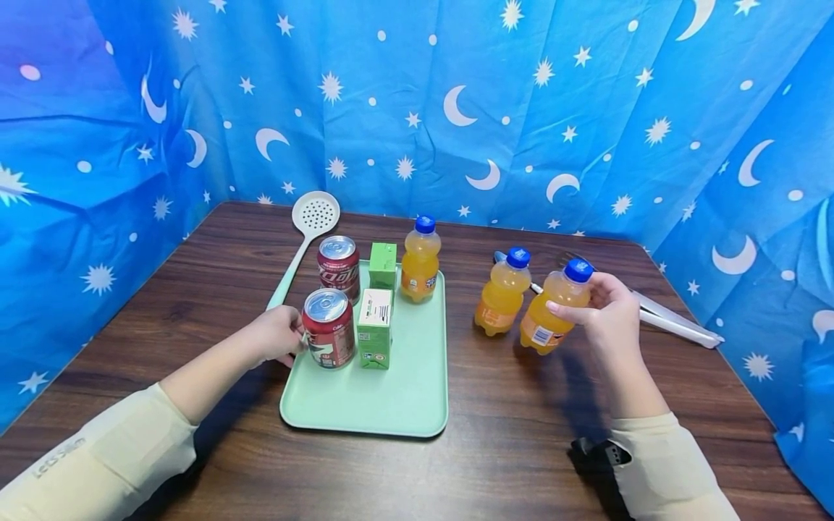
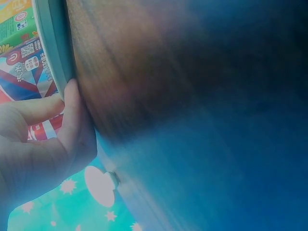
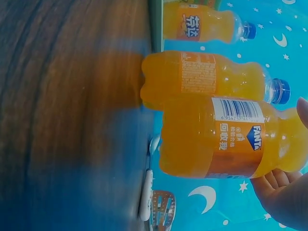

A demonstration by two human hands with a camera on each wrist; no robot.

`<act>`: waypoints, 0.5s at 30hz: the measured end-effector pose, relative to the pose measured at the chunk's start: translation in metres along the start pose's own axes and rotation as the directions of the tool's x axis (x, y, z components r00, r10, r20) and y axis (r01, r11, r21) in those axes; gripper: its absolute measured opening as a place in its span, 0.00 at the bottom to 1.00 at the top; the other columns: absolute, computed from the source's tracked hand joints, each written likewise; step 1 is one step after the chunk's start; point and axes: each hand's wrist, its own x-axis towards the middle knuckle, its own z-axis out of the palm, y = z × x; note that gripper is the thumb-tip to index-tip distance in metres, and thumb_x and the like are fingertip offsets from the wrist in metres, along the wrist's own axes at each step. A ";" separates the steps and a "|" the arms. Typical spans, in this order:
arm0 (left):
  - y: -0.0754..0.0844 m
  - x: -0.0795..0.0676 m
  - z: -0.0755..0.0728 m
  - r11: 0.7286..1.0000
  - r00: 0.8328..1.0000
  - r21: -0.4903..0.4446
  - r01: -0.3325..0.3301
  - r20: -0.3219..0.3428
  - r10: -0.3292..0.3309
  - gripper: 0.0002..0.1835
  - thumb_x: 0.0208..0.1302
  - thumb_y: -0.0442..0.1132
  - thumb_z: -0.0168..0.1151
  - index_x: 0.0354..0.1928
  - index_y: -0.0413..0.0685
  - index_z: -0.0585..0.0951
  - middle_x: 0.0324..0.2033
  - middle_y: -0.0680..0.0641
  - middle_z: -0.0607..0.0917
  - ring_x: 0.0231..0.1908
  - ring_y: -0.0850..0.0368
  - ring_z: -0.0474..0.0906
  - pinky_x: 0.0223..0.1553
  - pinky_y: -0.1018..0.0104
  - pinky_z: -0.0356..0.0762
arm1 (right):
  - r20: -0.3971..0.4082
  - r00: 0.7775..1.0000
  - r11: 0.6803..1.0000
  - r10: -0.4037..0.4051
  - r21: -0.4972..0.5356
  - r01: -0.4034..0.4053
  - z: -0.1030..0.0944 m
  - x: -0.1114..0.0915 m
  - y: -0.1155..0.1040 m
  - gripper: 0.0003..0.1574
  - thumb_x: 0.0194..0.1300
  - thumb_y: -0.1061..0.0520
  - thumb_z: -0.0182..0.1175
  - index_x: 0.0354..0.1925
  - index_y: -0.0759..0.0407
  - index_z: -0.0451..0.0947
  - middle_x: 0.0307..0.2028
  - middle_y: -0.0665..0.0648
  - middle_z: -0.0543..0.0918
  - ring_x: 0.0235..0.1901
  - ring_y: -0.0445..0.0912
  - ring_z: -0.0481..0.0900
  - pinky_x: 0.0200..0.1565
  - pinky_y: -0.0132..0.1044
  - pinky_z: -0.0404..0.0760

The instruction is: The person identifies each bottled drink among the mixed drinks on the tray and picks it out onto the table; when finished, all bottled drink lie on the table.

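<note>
My right hand [image 1: 609,311] grips an orange Fanta bottle [image 1: 550,318] with a blue cap by its upper part, tilted slightly, its base close over the table. Just left of it stands a second Fanta bottle [image 1: 500,298]. At the left edge of the pale green tray [image 1: 410,394], my left hand [image 1: 279,334] pinches the rim between thumb and fingers, as the left wrist view shows. On the tray are a front cola can [image 1: 331,336], a rear cola can [image 1: 339,271], a front green drink carton [image 1: 374,340], a rear green carton [image 1: 383,268] and a third Fanta bottle [image 1: 420,268].
A skimmer [image 1: 316,215] with a pale green handle lies left of the tray. Behind the right hand lie metal tongs [image 1: 677,322]. A spoon with a white handle [image 3: 146,197] lies behind the bottles. Blue star-and-moon cloth [image 1: 417,108] hangs around the wooden table [image 1: 495,449].
</note>
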 end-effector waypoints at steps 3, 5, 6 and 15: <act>0.000 -0.001 0.000 1.000 1.000 0.005 -0.005 -0.002 0.005 0.06 0.55 0.23 0.56 0.33 0.32 0.69 0.31 0.39 0.73 0.30 0.51 0.77 0.25 0.59 0.82 | -0.007 1.000 1.000 0.009 -0.011 -0.009 0.000 0.001 0.001 0.29 0.50 0.52 0.72 0.48 0.52 0.72 0.50 0.52 0.76 0.53 0.45 0.71 0.58 0.46 0.70; 0.000 -0.002 0.000 1.000 1.000 0.009 -0.007 -0.003 0.007 0.06 0.55 0.23 0.56 0.33 0.32 0.69 0.31 0.39 0.73 0.30 0.51 0.77 0.25 0.59 0.82 | -0.011 1.000 1.000 0.009 -0.017 -0.009 0.000 0.002 0.002 0.29 0.50 0.52 0.72 0.49 0.53 0.71 0.51 0.52 0.75 0.54 0.47 0.71 0.58 0.46 0.70; 0.001 -0.002 0.000 1.000 1.000 0.011 -0.008 -0.002 0.008 0.06 0.55 0.23 0.56 0.33 0.32 0.69 0.31 0.39 0.73 0.30 0.51 0.77 0.25 0.59 0.82 | -0.012 1.000 1.000 0.010 -0.016 -0.010 0.000 0.003 0.003 0.30 0.50 0.52 0.72 0.49 0.53 0.71 0.51 0.53 0.75 0.54 0.47 0.70 0.58 0.46 0.69; 0.002 -0.001 0.000 1.000 1.000 0.012 0.002 -0.003 -0.002 0.06 0.56 0.23 0.56 0.33 0.32 0.69 0.31 0.39 0.73 0.31 0.50 0.77 0.26 0.60 0.82 | -0.040 0.999 0.999 0.037 0.005 -0.037 0.001 0.006 0.008 0.31 0.50 0.52 0.72 0.50 0.53 0.71 0.53 0.54 0.74 0.55 0.48 0.69 0.59 0.46 0.69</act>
